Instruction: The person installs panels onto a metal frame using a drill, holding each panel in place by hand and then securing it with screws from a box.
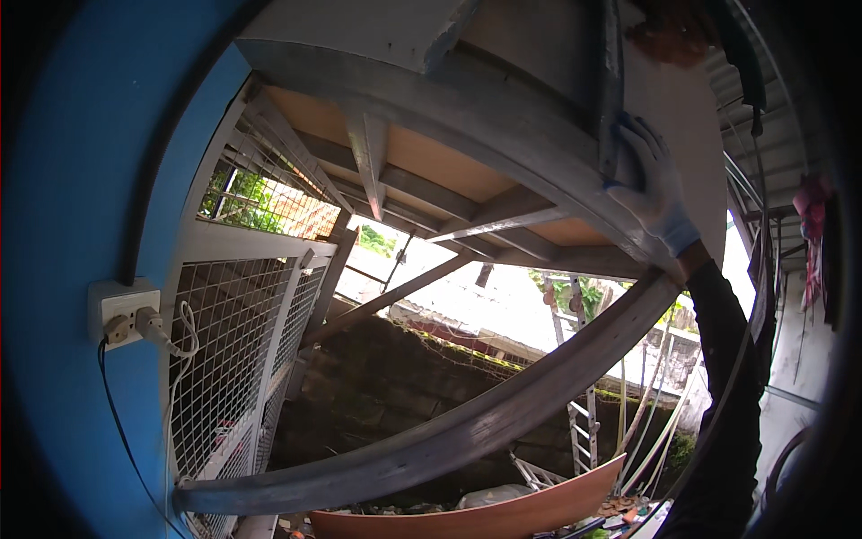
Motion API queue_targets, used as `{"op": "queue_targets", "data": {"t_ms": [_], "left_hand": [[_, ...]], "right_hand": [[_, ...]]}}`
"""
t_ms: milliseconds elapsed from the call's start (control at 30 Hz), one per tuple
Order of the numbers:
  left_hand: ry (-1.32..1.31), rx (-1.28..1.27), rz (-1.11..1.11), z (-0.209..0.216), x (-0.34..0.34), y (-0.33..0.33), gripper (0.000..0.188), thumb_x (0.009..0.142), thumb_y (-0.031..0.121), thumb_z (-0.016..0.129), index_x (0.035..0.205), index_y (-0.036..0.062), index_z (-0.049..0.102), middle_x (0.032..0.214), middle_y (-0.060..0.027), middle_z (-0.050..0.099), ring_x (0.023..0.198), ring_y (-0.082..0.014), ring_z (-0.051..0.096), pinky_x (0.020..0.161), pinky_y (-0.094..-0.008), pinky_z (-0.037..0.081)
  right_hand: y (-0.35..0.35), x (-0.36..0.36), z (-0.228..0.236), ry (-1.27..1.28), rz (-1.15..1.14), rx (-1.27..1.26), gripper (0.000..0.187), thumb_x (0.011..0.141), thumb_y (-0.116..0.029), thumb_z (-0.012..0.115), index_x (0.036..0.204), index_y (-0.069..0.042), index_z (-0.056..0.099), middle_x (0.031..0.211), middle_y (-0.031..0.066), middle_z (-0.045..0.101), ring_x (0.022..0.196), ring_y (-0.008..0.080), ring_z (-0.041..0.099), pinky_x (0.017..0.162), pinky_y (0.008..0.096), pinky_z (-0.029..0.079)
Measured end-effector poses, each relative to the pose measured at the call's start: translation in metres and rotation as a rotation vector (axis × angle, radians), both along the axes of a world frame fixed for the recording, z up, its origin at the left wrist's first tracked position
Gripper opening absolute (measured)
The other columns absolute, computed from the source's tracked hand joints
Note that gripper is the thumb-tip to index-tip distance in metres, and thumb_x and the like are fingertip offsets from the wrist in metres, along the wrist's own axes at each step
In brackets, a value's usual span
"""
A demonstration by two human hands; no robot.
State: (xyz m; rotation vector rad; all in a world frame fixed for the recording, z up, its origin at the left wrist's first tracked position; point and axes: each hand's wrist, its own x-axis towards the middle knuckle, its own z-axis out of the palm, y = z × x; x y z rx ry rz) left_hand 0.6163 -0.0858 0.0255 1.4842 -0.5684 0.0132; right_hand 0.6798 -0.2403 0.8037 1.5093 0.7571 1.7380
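Observation:
My right hand, in a white work glove with blue fingertips, is raised at the right. Its fingers stretch upward, apart from the thumb, and lie against a pale panel. Just left of it stands a narrow grey metal upright; the thumb is near its lower end. Beneath the hand runs a long grey beam, the front edge of an overhead frame with brown boards set in it. My dark-sleeved arm comes up from the lower right. My left hand is out of view.
A diagonal grey brace crosses from lower left to the beam. Wire mesh panels and a blue wall with a white socket box are on the left. A ladder stands behind. Another person's blurred hand appears at top right.

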Motion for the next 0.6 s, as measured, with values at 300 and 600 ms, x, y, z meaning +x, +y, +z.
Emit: {"op": "queue_targets", "data": {"t_ms": [300, 600], "left_hand": [[0.003, -0.002, -0.084, -0.011, 0.019, -0.009, 0.029, 0.110, 0.023, 0.060, 0.129, 0.0036, 0.069, 0.116, -0.0129, 0.074, 0.108, -0.0260, 0.070, 0.095, -0.0368, 0.054], [0.008, 0.000, -0.128, -0.018, 0.033, -0.019, 0.029, 0.110, 0.023, 0.060, 0.129, 0.0038, 0.069, 0.116, -0.0126, 0.074, 0.108, -0.0254, 0.070, 0.094, -0.0365, 0.054]], "right_hand": [[0.000, 0.006, 0.001, 0.040, 0.036, -0.031, 0.086, 0.081, -0.045, 0.083, 0.153, -0.007, 0.052, 0.160, 0.0191, 0.050, 0.149, 0.0422, 0.045, 0.123, 0.0512, 0.038], [-0.004, 0.014, 0.005, 0.110, 0.100, -0.069, 0.085, 0.082, -0.041, 0.082, 0.153, -0.006, 0.052, 0.160, 0.0204, 0.050, 0.148, 0.0419, 0.046, 0.123, 0.0497, 0.038]]}}
